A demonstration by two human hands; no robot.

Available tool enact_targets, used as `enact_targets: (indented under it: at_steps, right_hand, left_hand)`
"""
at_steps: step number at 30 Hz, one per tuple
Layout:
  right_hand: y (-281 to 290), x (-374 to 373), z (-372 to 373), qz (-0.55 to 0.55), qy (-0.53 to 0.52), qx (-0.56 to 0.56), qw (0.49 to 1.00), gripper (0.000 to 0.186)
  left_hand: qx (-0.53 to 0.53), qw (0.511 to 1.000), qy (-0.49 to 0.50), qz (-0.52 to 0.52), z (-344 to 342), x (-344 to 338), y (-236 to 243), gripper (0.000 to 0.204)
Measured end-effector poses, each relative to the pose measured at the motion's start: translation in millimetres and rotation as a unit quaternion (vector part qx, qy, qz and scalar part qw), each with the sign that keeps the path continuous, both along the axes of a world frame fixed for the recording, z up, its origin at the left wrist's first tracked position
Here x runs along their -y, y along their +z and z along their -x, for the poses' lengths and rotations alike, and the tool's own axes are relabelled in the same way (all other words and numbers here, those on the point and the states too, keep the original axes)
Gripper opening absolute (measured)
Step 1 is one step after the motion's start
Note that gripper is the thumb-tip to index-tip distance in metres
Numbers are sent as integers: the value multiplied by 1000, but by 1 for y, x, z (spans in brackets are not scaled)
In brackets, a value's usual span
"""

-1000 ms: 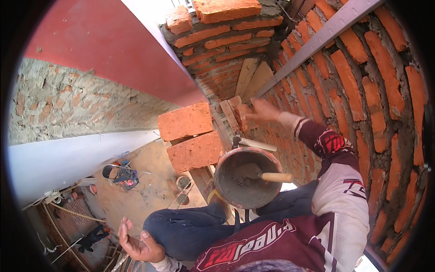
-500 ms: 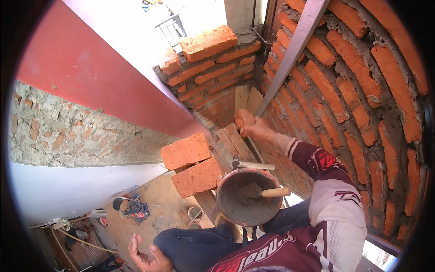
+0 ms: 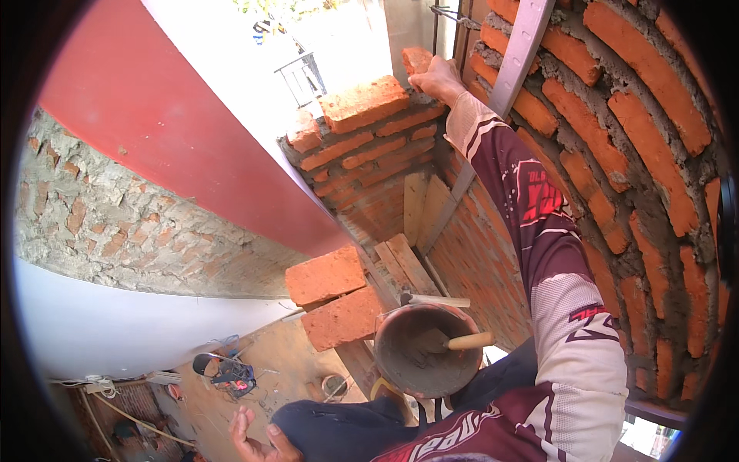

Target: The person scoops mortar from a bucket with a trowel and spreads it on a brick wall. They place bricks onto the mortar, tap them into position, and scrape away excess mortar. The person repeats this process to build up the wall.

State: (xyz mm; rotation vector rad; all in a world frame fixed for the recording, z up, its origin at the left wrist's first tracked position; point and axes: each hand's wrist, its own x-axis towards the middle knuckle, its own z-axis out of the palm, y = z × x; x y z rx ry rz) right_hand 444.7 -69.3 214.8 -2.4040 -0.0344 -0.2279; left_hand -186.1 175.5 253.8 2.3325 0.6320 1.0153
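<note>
My right hand [image 3: 441, 80] grips a short piece of orange brick [image 3: 416, 61] at the far end of the low brick wall [image 3: 377, 158], where it meets the tall side wall. To its left, a whole brick [image 3: 365, 105] lies on the top course, with a smaller brick piece [image 3: 305, 132] beyond that. Below my right arm sits a round bucket [image 3: 408, 368] with grey mortar in it. A trowel [image 3: 469, 340] with a wooden handle rests in the mortar. My left hand [image 3: 264, 440] hangs beside my knee, palm up, fingers apart, holding nothing.
Two loose bricks [image 3: 339, 317] are on planks left of the bucket, and a hammer [image 3: 436, 299] lies behind it. A metal straightedge [image 3: 523, 58] leans along the tall brick wall [image 3: 608, 146] on my right. Tools and cables [image 3: 227, 371] lie on the floor far below.
My right hand has moved up and away from above the planks to the far wall top, carrying the brick piece. My left hand stays low by my knee. The view has shifted slightly.
</note>
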Motion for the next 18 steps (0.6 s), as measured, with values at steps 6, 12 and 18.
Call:
enact_targets:
  at_steps: [6, 12, 18]
  right_hand:
    - [-15, -1, -29, 59, 23, -97, 993, 56]
    - [-31, 3, -39, 69, 46, -118, 990, 61]
    - [-31, 2, -37, 117, 109, -76, 984, 55]
  left_hand:
    - [9, 1000, 18, 17, 18, -4, -3, 46]
    - [6, 999, 47, 13, 20, -5, -5, 46]
    - [-11, 999, 32, 12, 12, -6, -3, 45]
